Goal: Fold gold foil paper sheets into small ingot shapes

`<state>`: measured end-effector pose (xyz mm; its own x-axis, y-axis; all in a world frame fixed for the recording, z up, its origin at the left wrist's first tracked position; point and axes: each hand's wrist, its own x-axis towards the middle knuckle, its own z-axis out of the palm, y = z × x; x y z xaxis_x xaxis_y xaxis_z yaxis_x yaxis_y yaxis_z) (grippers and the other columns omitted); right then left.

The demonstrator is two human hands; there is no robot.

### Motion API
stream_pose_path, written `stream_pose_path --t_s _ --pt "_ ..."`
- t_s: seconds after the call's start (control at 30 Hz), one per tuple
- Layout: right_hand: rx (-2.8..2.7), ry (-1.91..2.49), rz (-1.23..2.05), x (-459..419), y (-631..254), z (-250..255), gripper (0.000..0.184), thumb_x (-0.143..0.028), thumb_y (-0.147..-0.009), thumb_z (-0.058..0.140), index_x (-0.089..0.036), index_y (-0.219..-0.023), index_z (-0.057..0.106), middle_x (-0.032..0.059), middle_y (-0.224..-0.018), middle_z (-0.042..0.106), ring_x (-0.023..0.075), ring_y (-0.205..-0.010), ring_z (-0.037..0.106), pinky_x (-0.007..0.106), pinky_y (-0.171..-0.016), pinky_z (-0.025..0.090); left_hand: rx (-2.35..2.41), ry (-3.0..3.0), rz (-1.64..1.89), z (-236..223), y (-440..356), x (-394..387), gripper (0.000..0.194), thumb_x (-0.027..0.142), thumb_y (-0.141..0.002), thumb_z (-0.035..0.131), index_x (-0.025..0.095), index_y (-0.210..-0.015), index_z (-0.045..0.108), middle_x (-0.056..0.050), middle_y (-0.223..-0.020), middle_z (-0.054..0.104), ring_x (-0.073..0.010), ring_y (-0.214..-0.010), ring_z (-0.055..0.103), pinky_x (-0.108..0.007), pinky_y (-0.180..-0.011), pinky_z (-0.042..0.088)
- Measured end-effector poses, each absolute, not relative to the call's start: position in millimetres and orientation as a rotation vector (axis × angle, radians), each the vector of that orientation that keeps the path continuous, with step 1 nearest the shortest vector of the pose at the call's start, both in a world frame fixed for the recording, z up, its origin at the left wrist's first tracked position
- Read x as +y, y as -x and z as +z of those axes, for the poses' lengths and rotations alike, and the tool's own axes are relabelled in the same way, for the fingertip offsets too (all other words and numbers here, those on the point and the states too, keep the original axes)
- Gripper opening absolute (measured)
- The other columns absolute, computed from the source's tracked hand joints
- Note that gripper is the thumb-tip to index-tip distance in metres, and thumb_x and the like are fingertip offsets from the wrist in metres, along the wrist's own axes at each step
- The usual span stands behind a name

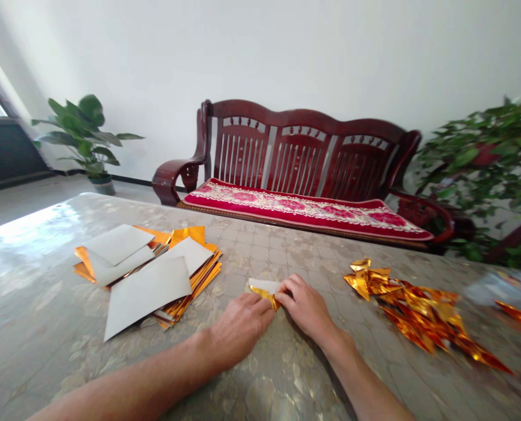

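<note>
A small sheet of gold foil paper (264,286), white on its other side, lies partly folded on the table in front of me. My left hand (244,321) presses down on its near edge, fingers curled together over the gold part. At the sheet's right end, my right hand (303,303) pinches the paper between thumb and forefinger. The fingers hide much of the sheet. To the left rests a loose stack of white and gold foil sheets (150,286). Over on the right is a pile of folded gold foil pieces (418,304).
A patterned cover lies over the table (260,374). Beyond its far edge stands a dark red wooden bench (295,146) with a red floral cushion (304,207). Clear plastic (501,286) lies at the right. Leafy plants (85,128) stand on both sides.
</note>
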<state>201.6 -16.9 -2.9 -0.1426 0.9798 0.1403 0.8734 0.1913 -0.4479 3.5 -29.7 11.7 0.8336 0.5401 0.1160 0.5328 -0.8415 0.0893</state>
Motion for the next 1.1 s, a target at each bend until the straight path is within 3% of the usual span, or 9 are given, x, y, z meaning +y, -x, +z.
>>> stream_pose_path --t_s 0.3,0.47,0.67,0.93,1.1 --pt "-2.046 1.741 0.358 -16.8 -202.0 -5.2 0.005 -0.026 -0.087 0.055 -0.023 -0.089 0.059 0.0003 -0.095 0.061 0.0157 -0.087 0.06 0.026 -0.071 0.039 0.999 -2.904 0.327 2.4 -12.8 -32.5 0.033 0.014 -0.096 0.043 0.018 -0.129 0.044 -0.007 -0.106 0.061 -0.0223 -0.098 0.056 -0.036 -0.087 0.049" --pt "-2.057 1.721 0.387 -16.1 -204.8 -3.6 0.008 -0.029 -0.089 0.055 -0.023 -0.086 0.06 0.0001 -0.094 0.061 0.0158 -0.087 0.06 0.026 -0.072 0.04 1.032 -2.903 0.277 1.3 -16.1 -34.0 0.025 0.021 -0.094 0.05 0.019 -0.119 0.052 -0.005 -0.105 0.059 -0.0234 -0.099 0.055 -0.037 -0.085 0.05" --pt "-2.037 1.75 0.341 -16.5 -207.3 -3.1 0.01 -0.031 -0.09 0.054 -0.024 -0.089 0.061 0.0005 -0.097 0.063 0.0161 -0.089 0.061 0.026 -0.072 0.04 0.984 -2.913 0.306 10.2 -12.7 -33.9 0.027 0.027 -0.093 0.053 0.019 -0.118 0.053 -0.007 -0.121 0.057 -0.0247 -0.108 0.052 -0.039 -0.092 0.048" --pt "-1.997 1.776 0.248 -16.3 -209.5 -2.8 0.007 -0.027 -0.086 0.055 -0.023 -0.085 0.06 0.0016 -0.092 0.065 0.0185 -0.091 0.058 0.029 -0.075 0.039 0.94 -2.942 0.316 10.5 -10.2 -32.7 0.028 0.03 -0.092 0.055 0.02 -0.118 0.054 -0.007 -0.125 0.059 -0.0256 -0.109 0.052 -0.04 -0.094 0.045" --pt "-1.794 1.837 0.37 -7.9 -222.4 -10.5 0.018 -0.024 -0.085 0.049 -0.023 -0.098 0.063 0.0019 -0.094 0.069 0.0191 -0.09 0.062 0.03 -0.076 0.042 0.889 -2.974 0.339 11.9 -8.5 -32.6 0.026 0.028 -0.095 0.051 0.019 -0.119 0.055 -0.007 -0.128 0.059 -0.0245 -0.11 0.052 -0.039 -0.097 0.044"
